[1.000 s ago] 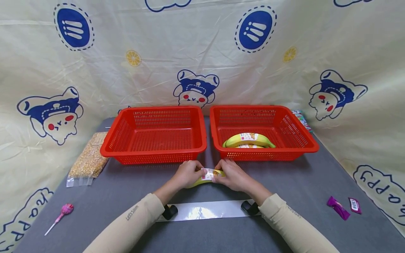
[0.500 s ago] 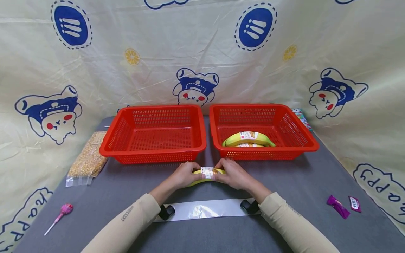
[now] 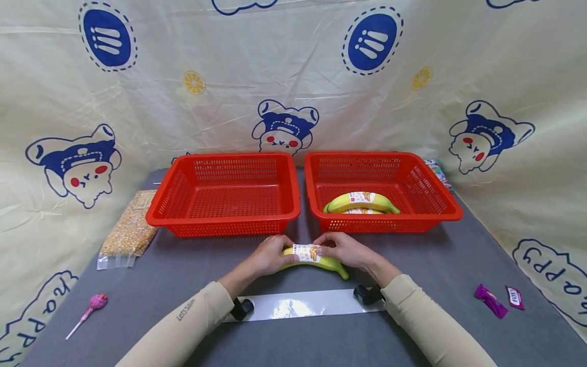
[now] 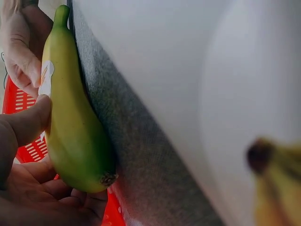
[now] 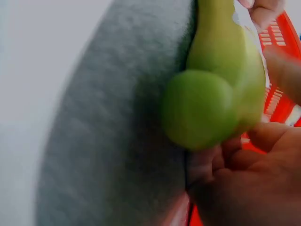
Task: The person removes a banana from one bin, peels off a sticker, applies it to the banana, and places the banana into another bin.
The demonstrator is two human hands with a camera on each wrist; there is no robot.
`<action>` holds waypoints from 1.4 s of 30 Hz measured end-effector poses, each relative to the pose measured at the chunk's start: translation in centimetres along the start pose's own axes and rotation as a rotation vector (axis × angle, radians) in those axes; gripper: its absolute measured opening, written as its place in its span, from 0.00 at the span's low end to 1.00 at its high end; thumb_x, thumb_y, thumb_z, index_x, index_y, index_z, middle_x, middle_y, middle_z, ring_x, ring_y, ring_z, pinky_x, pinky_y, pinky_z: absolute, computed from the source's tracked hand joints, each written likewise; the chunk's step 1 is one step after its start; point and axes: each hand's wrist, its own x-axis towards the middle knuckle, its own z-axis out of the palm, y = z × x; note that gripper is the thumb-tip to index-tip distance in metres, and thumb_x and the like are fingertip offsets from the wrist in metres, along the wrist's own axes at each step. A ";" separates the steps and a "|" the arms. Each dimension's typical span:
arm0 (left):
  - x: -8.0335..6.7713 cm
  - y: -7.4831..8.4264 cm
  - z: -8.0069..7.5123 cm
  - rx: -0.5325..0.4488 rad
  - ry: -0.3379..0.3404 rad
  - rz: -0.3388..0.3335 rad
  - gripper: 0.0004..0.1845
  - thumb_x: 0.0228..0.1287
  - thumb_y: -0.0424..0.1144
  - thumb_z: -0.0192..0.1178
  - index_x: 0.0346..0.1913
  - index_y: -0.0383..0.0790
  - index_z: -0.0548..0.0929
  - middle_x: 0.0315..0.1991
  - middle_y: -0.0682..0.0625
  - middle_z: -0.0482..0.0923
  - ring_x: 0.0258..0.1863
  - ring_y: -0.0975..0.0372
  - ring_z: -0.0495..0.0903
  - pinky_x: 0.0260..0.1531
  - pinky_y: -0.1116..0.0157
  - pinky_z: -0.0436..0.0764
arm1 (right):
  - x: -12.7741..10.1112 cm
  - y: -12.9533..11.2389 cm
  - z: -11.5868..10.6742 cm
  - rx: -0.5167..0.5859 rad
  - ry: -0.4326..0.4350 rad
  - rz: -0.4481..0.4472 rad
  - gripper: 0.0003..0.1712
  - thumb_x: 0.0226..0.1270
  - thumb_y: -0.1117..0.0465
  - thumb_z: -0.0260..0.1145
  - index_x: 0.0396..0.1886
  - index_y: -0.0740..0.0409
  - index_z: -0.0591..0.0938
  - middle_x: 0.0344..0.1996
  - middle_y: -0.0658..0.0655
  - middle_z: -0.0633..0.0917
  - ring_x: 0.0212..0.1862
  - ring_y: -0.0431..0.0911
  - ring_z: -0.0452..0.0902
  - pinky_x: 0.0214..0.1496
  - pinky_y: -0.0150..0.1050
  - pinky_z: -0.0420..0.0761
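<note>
A yellow-green banana (image 3: pixel 330 263) with a white printed label (image 3: pixel 306 253) lies crosswise between both hands, in front of the baskets. My left hand (image 3: pixel 274 255) grips its left part; in the left wrist view the thumb (image 4: pixel 35 117) presses by the label, with fingers behind the fruit. My right hand (image 3: pixel 344 250) has its thumb and forefinger at the label's right end, while the other fingers lie behind the banana. The banana's right end sticks out below this hand. In the right wrist view the green stem end (image 5: pixel 197 110) faces the camera and the thumb is blurred.
Behind the hands stand two red baskets; the left basket (image 3: pixel 224 221) is bare, the right basket (image 3: pixel 390 223) holds labelled bananas (image 3: pixel 362 203). A glossy white strip (image 3: pixel 307 304) lies under the wrists. Around are a kernel bag (image 3: pixel 130 224), a lollipop (image 3: pixel 96 303) and purple-wrapped sweets (image 3: pixel 490 300).
My right hand has slid up and right along the label, and the banana's right end now shows, angled toward me. The left hand has shifted its thumb slightly but keeps its grip.
</note>
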 end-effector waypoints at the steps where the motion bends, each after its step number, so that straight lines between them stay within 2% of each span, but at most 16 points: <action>1: 0.0 0.0 0.0 0.009 0.007 0.014 0.17 0.55 0.41 0.67 0.45 0.34 0.82 0.39 0.45 0.82 0.38 0.59 0.74 0.44 0.61 0.72 | 0.0 0.0 0.2 -0.036 0.010 -0.012 0.18 0.62 0.51 0.64 0.47 0.57 0.80 0.42 0.54 0.81 0.43 0.46 0.73 0.45 0.37 0.73; 5: -0.1 0.0 0.1 0.029 0.029 0.046 0.16 0.54 0.41 0.67 0.43 0.35 0.82 0.37 0.46 0.80 0.37 0.59 0.73 0.42 0.62 0.70 | 0.2 -0.3 0.8 -0.157 0.058 -0.031 0.20 0.59 0.44 0.65 0.41 0.55 0.82 0.36 0.52 0.82 0.37 0.43 0.72 0.39 0.36 0.72; 8: -0.2 0.1 0.1 0.029 0.038 0.059 0.15 0.54 0.41 0.68 0.42 0.35 0.82 0.36 0.46 0.80 0.37 0.59 0.73 0.41 0.63 0.70 | 0.3 -0.4 0.7 -0.123 0.060 -0.015 0.17 0.60 0.47 0.66 0.39 0.55 0.82 0.35 0.52 0.82 0.38 0.44 0.72 0.40 0.36 0.71; 10: -0.2 0.1 0.1 0.028 0.042 0.065 0.15 0.54 0.41 0.68 0.41 0.35 0.82 0.36 0.46 0.80 0.37 0.59 0.73 0.41 0.62 0.69 | 0.2 -0.3 0.4 -0.081 0.044 -0.004 0.15 0.61 0.50 0.65 0.41 0.56 0.83 0.37 0.54 0.82 0.40 0.45 0.72 0.41 0.36 0.71; 13: -0.2 0.2 0.1 0.024 0.048 0.065 0.15 0.53 0.41 0.69 0.42 0.35 0.82 0.36 0.47 0.80 0.37 0.59 0.73 0.41 0.62 0.69 | 0.2 0.1 0.2 -0.074 0.025 -0.025 0.17 0.63 0.51 0.64 0.45 0.57 0.83 0.40 0.54 0.82 0.42 0.45 0.72 0.43 0.36 0.71; 16: -0.1 0.1 0.2 -0.017 0.042 0.031 0.17 0.53 0.41 0.68 0.44 0.35 0.83 0.38 0.46 0.83 0.38 0.59 0.76 0.43 0.61 0.72 | 0.1 0.3 0.3 -0.103 0.028 -0.062 0.19 0.63 0.50 0.63 0.46 0.57 0.83 0.40 0.54 0.82 0.42 0.45 0.72 0.44 0.36 0.71; 19: 0.1 0.0 0.3 -0.075 0.024 -0.039 0.17 0.55 0.44 0.66 0.45 0.36 0.83 0.38 0.47 0.84 0.38 0.60 0.77 0.41 0.63 0.74 | 0.0 0.3 0.6 -0.117 0.054 -0.071 0.16 0.62 0.51 0.64 0.44 0.56 0.83 0.38 0.53 0.82 0.41 0.44 0.72 0.44 0.37 0.71; 25: 0.9 -0.1 0.6 -0.193 -0.008 -0.161 0.14 0.59 0.47 0.63 0.36 0.38 0.85 0.34 0.47 0.81 0.35 0.60 0.74 0.35 0.67 0.70 | -0.2 0.2 1.0 -0.142 0.083 -0.111 0.14 0.62 0.53 0.64 0.42 0.57 0.83 0.36 0.51 0.81 0.40 0.43 0.71 0.43 0.37 0.71; 28: 1.2 0.0 0.6 -0.294 -0.033 -0.246 0.13 0.62 0.45 0.60 0.38 0.37 0.84 0.36 0.46 0.79 0.36 0.59 0.73 0.35 0.67 0.69 | -0.4 0.0 1.1 -0.154 0.101 -0.107 0.14 0.62 0.53 0.65 0.42 0.56 0.83 0.35 0.51 0.80 0.39 0.43 0.71 0.43 0.37 0.70; 30: 1.4 0.0 0.6 -0.353 -0.024 -0.305 0.12 0.64 0.42 0.57 0.39 0.37 0.85 0.38 0.45 0.80 0.37 0.59 0.73 0.35 0.68 0.68 | -0.5 -0.1 1.1 -0.161 0.118 -0.109 0.14 0.62 0.54 0.65 0.42 0.57 0.83 0.36 0.51 0.80 0.39 0.43 0.71 0.43 0.37 0.70; 33: 1.3 -0.2 0.7 -0.380 0.000 -0.323 0.12 0.64 0.38 0.54 0.39 0.35 0.85 0.39 0.44 0.81 0.36 0.59 0.74 0.33 0.69 0.69 | -0.7 -0.2 1.2 -0.185 0.132 -0.123 0.14 0.61 0.54 0.65 0.43 0.57 0.83 0.36 0.51 0.80 0.39 0.43 0.71 0.43 0.37 0.71; 35: 1.0 -0.3 0.6 -0.360 0.022 -0.294 0.12 0.65 0.37 0.53 0.41 0.36 0.85 0.40 0.44 0.82 0.37 0.60 0.74 0.34 0.70 0.69 | -0.8 -0.3 1.3 -0.198 0.130 -0.131 0.14 0.61 0.54 0.65 0.43 0.57 0.83 0.37 0.51 0.80 0.40 0.43 0.71 0.44 0.37 0.70; 37: 0.5 -0.3 0.5 -0.304 0.036 -0.223 0.12 0.65 0.38 0.54 0.44 0.38 0.84 0.41 0.45 0.82 0.38 0.60 0.75 0.36 0.68 0.70 | -0.8 -0.3 1.4 -0.213 0.125 -0.134 0.14 0.62 0.53 0.65 0.43 0.56 0.84 0.36 0.51 0.80 0.39 0.42 0.71 0.44 0.37 0.70; 39: -0.1 -0.2 0.3 -0.226 0.054 -0.131 0.13 0.64 0.40 0.57 0.49 0.41 0.82 0.41 0.46 0.83 0.38 0.60 0.76 0.39 0.65 0.73 | -0.7 -0.4 1.4 -0.210 0.121 -0.127 0.14 0.61 0.53 0.65 0.43 0.56 0.84 0.36 0.51 0.80 0.39 0.42 0.71 0.43 0.37 0.70; 42: -0.9 0.2 0.0 -0.019 0.068 0.044 0.19 0.60 0.44 0.62 0.54 0.43 0.80 0.40 0.47 0.82 0.38 0.60 0.78 0.40 0.62 0.75 | -0.7 -0.4 1.2 -0.202 0.129 -0.112 0.14 0.61 0.53 0.66 0.43 0.56 0.84 0.36 0.51 0.80 0.39 0.43 0.71 0.43 0.37 0.70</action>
